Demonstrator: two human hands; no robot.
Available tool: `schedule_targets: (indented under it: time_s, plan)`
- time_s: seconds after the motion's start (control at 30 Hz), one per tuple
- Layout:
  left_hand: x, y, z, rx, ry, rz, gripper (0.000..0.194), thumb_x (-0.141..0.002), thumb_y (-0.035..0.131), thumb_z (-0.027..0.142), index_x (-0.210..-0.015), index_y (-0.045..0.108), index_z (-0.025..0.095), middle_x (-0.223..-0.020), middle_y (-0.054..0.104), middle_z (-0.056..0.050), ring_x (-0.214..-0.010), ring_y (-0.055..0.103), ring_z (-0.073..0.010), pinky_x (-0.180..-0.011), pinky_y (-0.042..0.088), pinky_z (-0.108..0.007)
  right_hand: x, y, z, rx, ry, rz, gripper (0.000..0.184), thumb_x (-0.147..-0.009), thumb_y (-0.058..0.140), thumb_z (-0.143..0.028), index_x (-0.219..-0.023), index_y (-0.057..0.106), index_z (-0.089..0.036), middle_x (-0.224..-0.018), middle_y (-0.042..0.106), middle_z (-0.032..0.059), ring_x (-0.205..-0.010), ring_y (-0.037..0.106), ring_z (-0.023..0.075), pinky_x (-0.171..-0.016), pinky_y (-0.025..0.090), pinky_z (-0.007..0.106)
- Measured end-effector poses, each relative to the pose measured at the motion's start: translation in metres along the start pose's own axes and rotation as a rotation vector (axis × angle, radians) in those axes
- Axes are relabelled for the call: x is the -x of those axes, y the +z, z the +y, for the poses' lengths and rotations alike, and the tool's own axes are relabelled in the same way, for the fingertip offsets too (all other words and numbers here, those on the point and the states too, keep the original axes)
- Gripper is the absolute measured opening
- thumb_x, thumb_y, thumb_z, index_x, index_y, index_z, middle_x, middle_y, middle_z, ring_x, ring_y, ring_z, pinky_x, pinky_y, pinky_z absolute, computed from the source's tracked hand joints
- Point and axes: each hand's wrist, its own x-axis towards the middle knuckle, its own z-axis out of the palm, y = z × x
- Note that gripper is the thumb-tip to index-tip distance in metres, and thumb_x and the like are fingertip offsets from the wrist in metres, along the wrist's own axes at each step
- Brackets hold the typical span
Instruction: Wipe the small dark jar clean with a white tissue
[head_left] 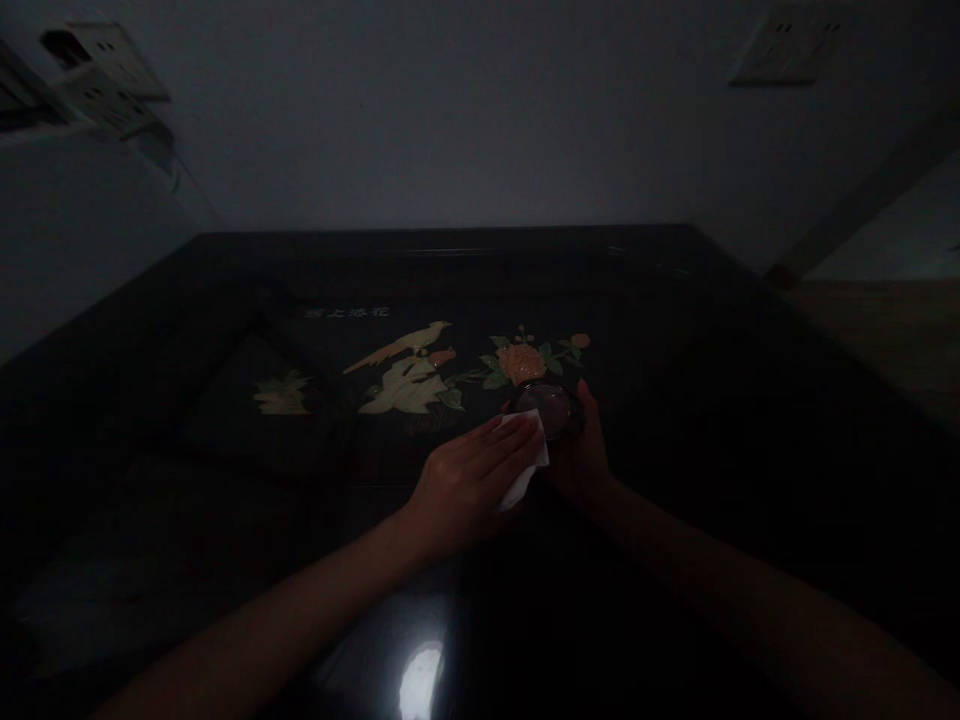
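My left hand has its fingers closed over a white tissue, pressing it to the near left edge of a round, dark-rimmed glass object. That object rests in my right hand, whose thumb shows at its right side. Its other fingers are mostly hidden behind the object and in the dark. Whether the round thing is a lid, a cup or a dish I cannot tell in this dim light. Both hands are above a glossy black tabletop, just below its orange flower decoration.
A bird-and-rock decoration lies left of the flower on the tabletop. Behind the table rises a pale wall, with a socket at right and a power strip at left. A bright reflection shines near the front.
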Motion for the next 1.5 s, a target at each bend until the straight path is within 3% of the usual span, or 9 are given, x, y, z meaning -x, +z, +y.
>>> schedule_targets:
  time_s: [0.23,0.43,0.57,0.7,0.97,1.3,1.5]
  plan:
    - [-0.002,0.005,0.004,0.086,0.017,-0.068,0.053,-0.088,0.044,0.013,-0.140,0.034,0.009,-0.140,0.048,-0.015,-0.136,0.037,-0.0208,-0.110,0.037,-0.040,-0.003,-0.002,0.005,0.041,-0.028,-0.030,0.040,-0.073,0.059,-0.059,-0.081,0.070,-0.021,-0.074,0.074,0.0027,-0.088,0.069,0.0241,-0.086,0.052,0.036]
    - [-0.003,0.006,0.003,0.113,-0.026,-0.119,0.064,-0.087,0.045,0.012,-0.146,0.020,0.009,-0.147,0.037,-0.018,-0.142,0.021,-0.0216,-0.114,0.030,-0.042,0.000,-0.001,0.012,0.097,-0.001,-0.038,0.041,-0.070,0.063,-0.061,-0.075,0.069,-0.021,-0.076,0.074,0.0041,-0.096,0.067,0.0269,-0.090,0.051,0.039]
    - [-0.006,0.006,-0.002,0.086,-0.105,-0.104,0.060,-0.090,0.041,0.014,-0.146,0.020,0.011,-0.148,0.034,-0.018,-0.142,0.023,-0.0220,-0.113,0.031,-0.044,0.000,0.001,0.013,0.087,-0.018,-0.018,0.037,-0.071,0.063,-0.057,-0.079,0.071,-0.022,-0.081,0.075,0.0028,-0.102,0.065,0.0256,-0.093,0.049,0.038]
    - [-0.007,0.005,-0.006,0.058,-0.151,-0.074,0.052,-0.091,0.042,0.016,-0.141,0.031,0.010,-0.146,0.039,-0.019,-0.139,0.031,-0.0227,-0.110,0.036,-0.044,0.001,0.002,0.009,0.060,-0.014,-0.019,0.037,-0.077,0.057,-0.056,-0.082,0.071,-0.022,-0.083,0.075,0.0029,-0.105,0.064,0.0250,-0.092,0.048,0.039]
    - [0.000,0.003,-0.006,0.013,-0.025,0.039,0.045,-0.087,0.049,0.014,-0.132,0.045,0.012,-0.129,0.059,-0.014,-0.125,0.051,-0.0197,-0.103,0.047,-0.036,-0.002,-0.004,0.004,-0.014,-0.004,0.011,0.036,-0.076,0.057,-0.055,-0.079,0.070,-0.021,-0.078,0.074,0.0016,-0.097,0.066,0.0242,-0.088,0.051,0.037]
    - [-0.002,0.006,0.000,0.144,-0.028,-0.101,0.062,-0.086,0.046,0.014,-0.145,0.025,0.011,-0.146,0.040,-0.015,-0.140,0.028,-0.0217,-0.113,0.033,-0.042,0.000,-0.002,0.008,0.058,0.024,-0.048,0.040,-0.061,0.069,-0.060,-0.072,0.069,-0.021,-0.078,0.074,0.0042,-0.101,0.065,0.0274,-0.089,0.051,0.039]
    - [-0.006,0.006,-0.002,0.068,-0.106,-0.126,0.065,-0.087,0.044,0.014,-0.147,0.019,0.012,-0.150,0.034,-0.015,-0.142,0.022,-0.0222,-0.114,0.031,-0.044,0.001,0.000,0.010,0.073,0.002,0.013,0.038,-0.069,0.064,-0.056,-0.080,0.072,-0.021,-0.077,0.075,0.0013,-0.102,0.065,0.0253,-0.094,0.049,0.037]
